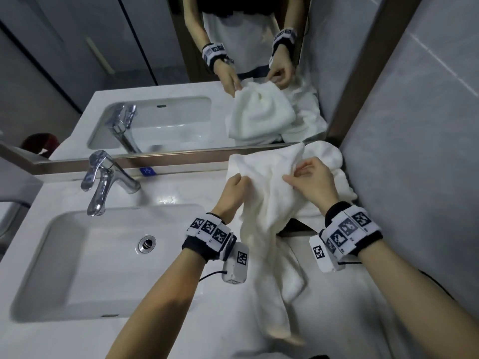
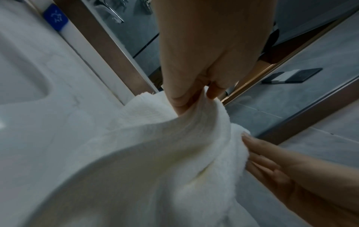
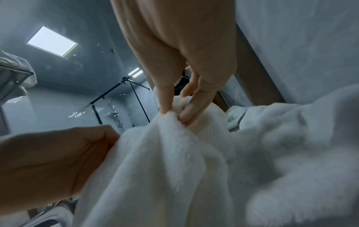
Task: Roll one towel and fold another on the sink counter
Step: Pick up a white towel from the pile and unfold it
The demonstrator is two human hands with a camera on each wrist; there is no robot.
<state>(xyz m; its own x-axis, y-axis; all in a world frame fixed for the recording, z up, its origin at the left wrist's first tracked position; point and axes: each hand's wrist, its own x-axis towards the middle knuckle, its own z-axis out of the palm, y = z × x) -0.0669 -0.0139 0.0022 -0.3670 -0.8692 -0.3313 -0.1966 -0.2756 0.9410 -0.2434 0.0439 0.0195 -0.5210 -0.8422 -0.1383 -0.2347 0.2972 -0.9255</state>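
Left hand (image 1: pixel 234 194) pinched on the upper edge of a white towel (image 1: pixel 267 203), thumb and fingers clamped on a fold of cloth, as confirmed in the left wrist view. Right hand (image 1: pixel 311 178) likewise pinched on the same edge a little to the right, thumb against curled fingers, cloth gathered between. Towel held raised above the surface (image 1: pixel 181 193), upper part bunched between the hands, lower part hanging in a loose twisted tail toward the front edge; not yet spread, rolled or folded. Second towel (image 1: pixel 337 174) lying crumpled behind and to the right, against the wall (image 1: pixel 414 151) and under the mirror (image 1: pixel 207 73), touching or nearly touching the held one. Step judged: opening out and squaring the first towel ahead of laying it flat; task at an early stage. Next move judged to call for drawing the hands apart along the edge to find the corners, then lowering the cloth flat. Open room limited: wall close on the right, mirror frame close behind, sink basin (image 1: pixel 77 255) and tap (image 1: pixel 103 177) to the left, leaving a narrow strip of surface between basin rim and wall. Risk noted of the tail slipping over the front edge or into the basin.
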